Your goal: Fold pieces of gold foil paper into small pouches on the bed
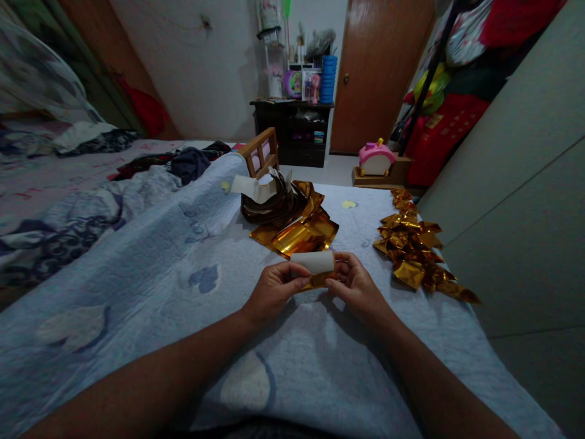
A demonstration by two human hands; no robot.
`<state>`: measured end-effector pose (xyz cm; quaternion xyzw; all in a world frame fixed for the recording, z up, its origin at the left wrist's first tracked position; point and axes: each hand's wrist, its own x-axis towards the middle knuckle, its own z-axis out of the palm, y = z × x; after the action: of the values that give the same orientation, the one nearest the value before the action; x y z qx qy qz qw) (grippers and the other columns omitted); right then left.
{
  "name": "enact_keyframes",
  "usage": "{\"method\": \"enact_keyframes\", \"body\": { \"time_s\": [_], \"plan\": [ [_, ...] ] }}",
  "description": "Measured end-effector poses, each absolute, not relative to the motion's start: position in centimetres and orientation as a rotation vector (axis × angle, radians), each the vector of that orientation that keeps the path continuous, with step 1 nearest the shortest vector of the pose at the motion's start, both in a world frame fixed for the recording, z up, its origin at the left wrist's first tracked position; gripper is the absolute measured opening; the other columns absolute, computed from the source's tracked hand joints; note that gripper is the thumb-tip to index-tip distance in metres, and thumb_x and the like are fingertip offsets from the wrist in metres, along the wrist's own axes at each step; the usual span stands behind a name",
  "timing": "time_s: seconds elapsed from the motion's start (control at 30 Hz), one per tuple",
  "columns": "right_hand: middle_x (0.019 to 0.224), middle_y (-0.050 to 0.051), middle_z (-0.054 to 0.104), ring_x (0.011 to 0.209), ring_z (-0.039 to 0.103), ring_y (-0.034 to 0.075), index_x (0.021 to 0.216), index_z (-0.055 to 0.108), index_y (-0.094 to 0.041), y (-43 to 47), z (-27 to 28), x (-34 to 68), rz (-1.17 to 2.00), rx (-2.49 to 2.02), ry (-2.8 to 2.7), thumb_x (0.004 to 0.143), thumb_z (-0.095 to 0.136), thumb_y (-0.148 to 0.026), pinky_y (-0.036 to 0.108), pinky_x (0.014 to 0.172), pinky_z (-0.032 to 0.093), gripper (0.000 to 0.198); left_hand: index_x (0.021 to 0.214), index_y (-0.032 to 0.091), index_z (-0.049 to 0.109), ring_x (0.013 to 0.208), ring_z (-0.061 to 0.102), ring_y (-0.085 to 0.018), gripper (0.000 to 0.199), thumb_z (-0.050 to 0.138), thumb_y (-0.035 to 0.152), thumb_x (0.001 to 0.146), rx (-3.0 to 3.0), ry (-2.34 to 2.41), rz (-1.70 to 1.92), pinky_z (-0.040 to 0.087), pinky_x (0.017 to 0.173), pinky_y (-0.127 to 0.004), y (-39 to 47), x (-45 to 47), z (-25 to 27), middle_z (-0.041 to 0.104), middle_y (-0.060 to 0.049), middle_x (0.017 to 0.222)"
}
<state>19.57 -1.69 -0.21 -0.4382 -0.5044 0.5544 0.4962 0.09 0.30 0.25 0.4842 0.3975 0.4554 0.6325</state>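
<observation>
A sheet of gold foil paper (313, 263) with a white back is held between my two hands, curled over so that the white side shows on top and a gold strip shows below. My left hand (278, 283) pinches its left end between thumb and fingers. At the right end, my right hand (354, 280) grips it the same way. Just beyond lie loose gold foil sheets (306, 235), in front of a thick stack of foil paper (267, 204) with some white edges turned up. Several folded gold foil pieces (406, 244) form a heap on the right.
Everything rests on a light blue quilted bedspread (150, 311). A pale cabinet (525, 213) borders the right side. Beyond the bed's far edge stand a pink toy (377, 160), a dark shelf unit (292, 134) and a wooden door (379, 73). Clothes (189, 163) lie at the left.
</observation>
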Motion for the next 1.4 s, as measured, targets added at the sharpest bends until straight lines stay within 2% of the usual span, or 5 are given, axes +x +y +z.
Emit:
{"method": "enact_keyframes", "body": {
  "time_s": [0.17, 0.33, 0.77, 1.1, 1.4],
  "plan": [
    [0.073, -0.001, 0.060, 0.060, 0.053, 0.012, 0.098, 0.067, -0.016, -1.9, 0.1, 19.9, 1.381, -1.152, -1.390, 0.086, 0.065, -0.040, 0.026, 0.056, 0.041, 0.027, 0.077, 0.014, 0.074, 0.072, 0.066, -0.013, 0.018, 0.087, 0.023, 0.067, 1.124, 0.903, 1.053, 0.051, 0.069, -0.023, 0.2, 0.1, -0.1, 0.073, -0.001, 0.076],
    [0.063, -0.003, 0.055, 0.054, 0.049, 0.012, 0.093, 0.069, -0.015, -2.1, 0.3, 19.6, 1.342, -1.185, -1.434, 0.085, 0.063, -0.039, 0.026, 0.052, 0.037, 0.026, 0.082, 0.013, 0.070, 0.075, 0.067, -0.013, 0.023, 0.087, 0.023, 0.070, 1.109, 0.836, 1.048, 0.052, 0.071, -0.022, 0.2, 0.3, -0.3, 0.074, -0.002, 0.082],
    [0.070, 0.001, 0.063, 0.062, 0.053, 0.015, 0.091, 0.072, -0.016, -2.7, 0.5, 19.2, 1.130, -1.210, -1.474, 0.085, 0.064, -0.036, 0.026, 0.057, 0.041, 0.022, 0.121, 0.023, 0.037, 0.087, 0.075, -0.021, 0.072, 0.089, 0.021, 0.071, 0.963, 0.736, 0.963, 0.056, 0.083, -0.031, -0.1, 0.3, 0.1, 0.077, -0.005, 0.096],
    [0.067, 0.000, 0.058, 0.060, 0.048, 0.014, 0.086, 0.071, -0.016, -3.0, 1.4, 19.3, 0.923, -1.276, -1.568, 0.082, 0.058, -0.028, 0.027, 0.058, 0.038, 0.018, 0.104, 0.018, 0.048, 0.082, 0.072, -0.017, 0.064, 0.094, 0.022, 0.060, 0.985, 0.780, 0.809, 0.052, 0.072, -0.024, 0.5, -0.2, -0.8, 0.072, -0.004, 0.095],
    [0.066, -0.002, 0.056, 0.059, 0.048, 0.013, 0.089, 0.069, -0.017, -2.5, 1.2, 19.7, 1.086, -1.184, -1.345, 0.084, 0.064, -0.037, 0.026, 0.058, 0.041, 0.022, 0.114, 0.018, 0.055, 0.092, 0.072, -0.020, 0.067, 0.095, 0.020, 0.059, 0.986, 0.746, 0.735, 0.054, 0.085, -0.030, 0.5, -0.4, -0.5, 0.073, -0.008, 0.107]
  ]
}}
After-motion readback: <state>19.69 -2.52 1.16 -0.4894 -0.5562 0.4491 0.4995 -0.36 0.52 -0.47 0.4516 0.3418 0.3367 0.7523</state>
